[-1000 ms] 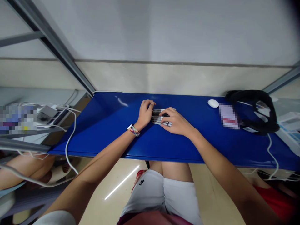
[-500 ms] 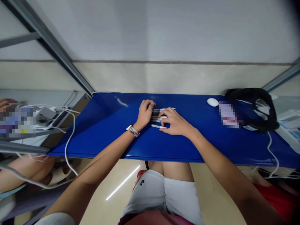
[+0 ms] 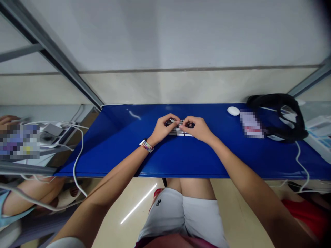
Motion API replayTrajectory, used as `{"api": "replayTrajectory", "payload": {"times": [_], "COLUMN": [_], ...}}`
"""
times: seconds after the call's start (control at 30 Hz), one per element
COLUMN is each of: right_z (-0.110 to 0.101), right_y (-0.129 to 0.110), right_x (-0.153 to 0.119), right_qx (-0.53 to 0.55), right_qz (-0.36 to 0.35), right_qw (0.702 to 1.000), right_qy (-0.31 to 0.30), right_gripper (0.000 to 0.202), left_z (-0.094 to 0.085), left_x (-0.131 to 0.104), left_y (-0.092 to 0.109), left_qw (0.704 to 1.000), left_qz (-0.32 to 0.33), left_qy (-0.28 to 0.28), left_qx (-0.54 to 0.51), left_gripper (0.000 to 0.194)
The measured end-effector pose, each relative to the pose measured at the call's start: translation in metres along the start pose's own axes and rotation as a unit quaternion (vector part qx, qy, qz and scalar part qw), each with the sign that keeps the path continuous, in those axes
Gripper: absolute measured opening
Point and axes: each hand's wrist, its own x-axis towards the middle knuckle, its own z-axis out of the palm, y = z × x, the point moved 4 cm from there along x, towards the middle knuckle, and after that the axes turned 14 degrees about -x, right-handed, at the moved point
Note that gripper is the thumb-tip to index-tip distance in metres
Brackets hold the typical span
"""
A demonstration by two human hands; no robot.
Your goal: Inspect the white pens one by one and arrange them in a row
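Several white pens (image 3: 184, 133) with dark parts lie side by side on the blue table (image 3: 116, 144), partly hidden beneath my hands. My left hand (image 3: 165, 128), with a colourful band on its wrist, is closed in a pinch just above them; a slim white pen (image 3: 171, 120) shows between its thumb and fingers. Facing it from the right, my right hand (image 3: 198, 128) is also closed, thumb against fingers, at the other end of the small pen. The two sets of fingertips nearly meet, so the pen's middle is mostly covered.
To the right are a white computer mouse (image 3: 233, 111), a blurred-out phone-like item (image 3: 251, 123) and a black head strap (image 3: 278, 98) with a white cable (image 3: 300, 162). A metal frame post (image 3: 69, 72) and another person's hand (image 3: 9, 120) are at the left.
My right hand has lifted the nearest pen off the table and brought it up to my left hand. My left hand has closed into a pinch over the row of pens.
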Motion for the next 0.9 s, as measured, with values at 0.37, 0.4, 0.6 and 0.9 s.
{"api": "replayTrajectory", "payload": {"times": [0.37,0.4,0.6,0.9], "right_z": [-0.011,-0.011,-0.006,-0.002], "right_y": [0.037,0.040,0.049,0.045], "right_x": [0.013,0.014,0.016,0.014], "right_qx": [0.186,0.212,0.275,0.248], "right_qz": [0.116,0.126,0.138,0.121], "right_qw": [0.973,0.966,0.948,0.959], "right_qy": [0.073,0.078,0.086,0.067], "right_gripper": [0.029,0.029,0.030,0.032], "left_z": [-0.023,-0.025,-0.026,-0.033], "left_x": [0.008,0.008,0.007,0.010], "left_y": [-0.011,-0.012,-0.012,-0.018], "left_qw": [0.992,0.991,0.992,0.991], "left_qz": [0.025,0.026,0.026,-0.010], "left_qy": [0.117,0.118,0.106,0.133], "left_qx": [0.050,0.055,0.061,0.025], "left_gripper": [0.020,0.020,0.021,0.055]}}
